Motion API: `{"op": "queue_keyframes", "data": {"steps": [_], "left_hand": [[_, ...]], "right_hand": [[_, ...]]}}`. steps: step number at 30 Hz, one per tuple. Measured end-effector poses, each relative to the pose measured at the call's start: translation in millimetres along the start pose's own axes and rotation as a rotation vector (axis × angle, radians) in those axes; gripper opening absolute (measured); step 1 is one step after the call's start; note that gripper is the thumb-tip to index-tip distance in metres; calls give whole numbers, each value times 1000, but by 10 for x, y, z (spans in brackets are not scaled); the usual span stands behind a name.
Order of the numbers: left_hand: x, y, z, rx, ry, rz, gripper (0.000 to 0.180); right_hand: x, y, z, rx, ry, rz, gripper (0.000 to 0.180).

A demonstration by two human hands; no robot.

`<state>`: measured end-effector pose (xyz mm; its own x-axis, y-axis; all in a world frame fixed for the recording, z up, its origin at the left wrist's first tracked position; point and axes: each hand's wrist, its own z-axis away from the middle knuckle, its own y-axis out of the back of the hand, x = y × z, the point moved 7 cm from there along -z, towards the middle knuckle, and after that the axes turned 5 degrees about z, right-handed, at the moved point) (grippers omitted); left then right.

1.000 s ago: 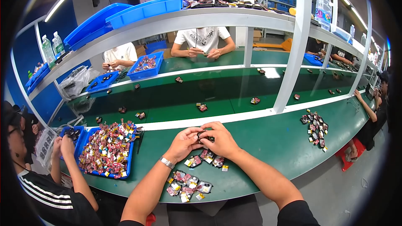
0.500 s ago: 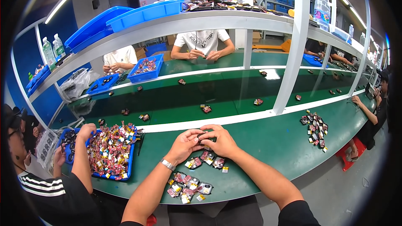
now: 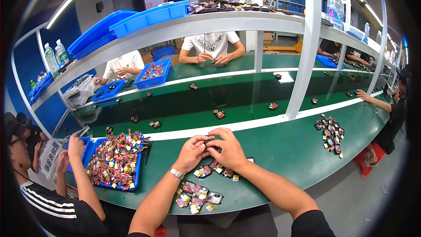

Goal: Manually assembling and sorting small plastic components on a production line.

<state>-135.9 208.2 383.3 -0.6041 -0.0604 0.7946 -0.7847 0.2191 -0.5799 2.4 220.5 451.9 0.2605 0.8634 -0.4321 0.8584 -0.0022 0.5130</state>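
Observation:
My left hand point(image 3: 191, 152) and my right hand point(image 3: 230, 151) meet over the green table, thumbs and fingertips closed on a small dark piece point(image 3: 208, 142). It looks like a black plastic housing, mostly covered by my fingers. Under and beside my right hand lie several small electronic assemblies point(image 3: 203, 171), with black shells, reddish boards and silvery, yellow-taped parts; my hand partly hides this group. A second cluster of such assemblies point(image 3: 198, 193) rests nearer the table's front edge, between my forearms.
At left, a blue tray point(image 3: 138, 166) is heaped with similar parts, beside a co-worker's arm point(image 3: 83, 166). More assemblies point(image 3: 330, 135) lie at right. Beyond a white rail point(image 3: 254, 127), a green conveyor belt point(image 3: 184, 109) carries spaced pieces. A white post point(image 3: 305, 57) supports the overhead shelf.
Pieces on the belt have shifted slightly rightward. The left co-worker's hand has lifted back from the heaped tray. A person at far right now reaches over the belt edge. My fingers have shifted slightly around the piece.

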Motion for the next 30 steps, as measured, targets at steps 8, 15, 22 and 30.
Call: {"op": "queue_keyframes", "data": {"steps": [8,15,22,30], "left_hand": [[4,60,-6,33,-38,-25,26],[4,76,12,83,-9,-45,29],[-11,55,14,90,16,-42,30],[-44,87,4,109,38,-43,29]], "right_hand": [[32,-81,3,-12,0,-41,17],[-32,-22,-24,-6,43,20,17],[-95,10,-11,7,169,142,16],[-97,-53,-5,24,120,199,12]]}}
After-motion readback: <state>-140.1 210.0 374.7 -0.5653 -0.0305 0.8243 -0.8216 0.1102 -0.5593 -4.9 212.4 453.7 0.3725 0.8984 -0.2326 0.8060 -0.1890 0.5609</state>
